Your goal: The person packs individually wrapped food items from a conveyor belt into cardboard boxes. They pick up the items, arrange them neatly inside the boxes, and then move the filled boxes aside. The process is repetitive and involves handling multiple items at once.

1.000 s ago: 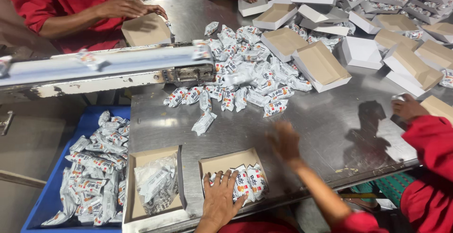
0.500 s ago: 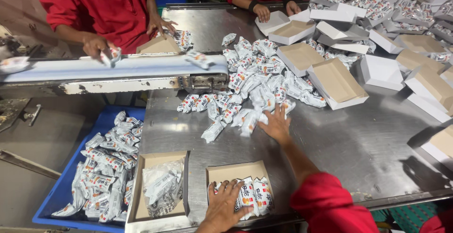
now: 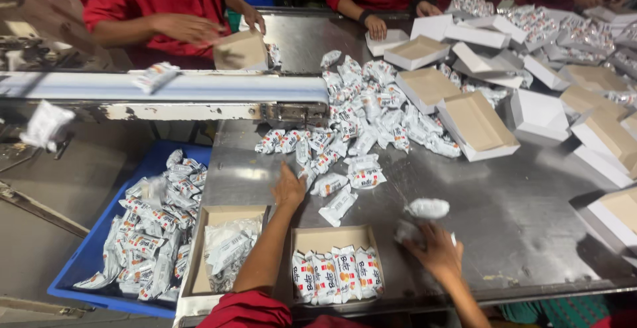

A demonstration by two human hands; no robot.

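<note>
Wrapped snacks (image 3: 352, 129) lie heaped across a steel surface (image 3: 517, 215), at 12 o'clock from a half-filled carton (image 3: 335, 268). The left hand (image 3: 288, 188), open, reaches the pile; the right hand (image 3: 438, 251) clutches one packet (image 3: 408, 232). Another loose packet (image 3: 428, 208) risks sliding away.

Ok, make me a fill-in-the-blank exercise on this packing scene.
1. The box nearest the right hand holds a row of ____ packets.
2. The bin of packets beside the table is coloured ____.
3. The left hand reaches toward the pile of ____ on the table.
4. The people across the table wear ____ shirts.

Missing words: four; blue; packets; red
</note>
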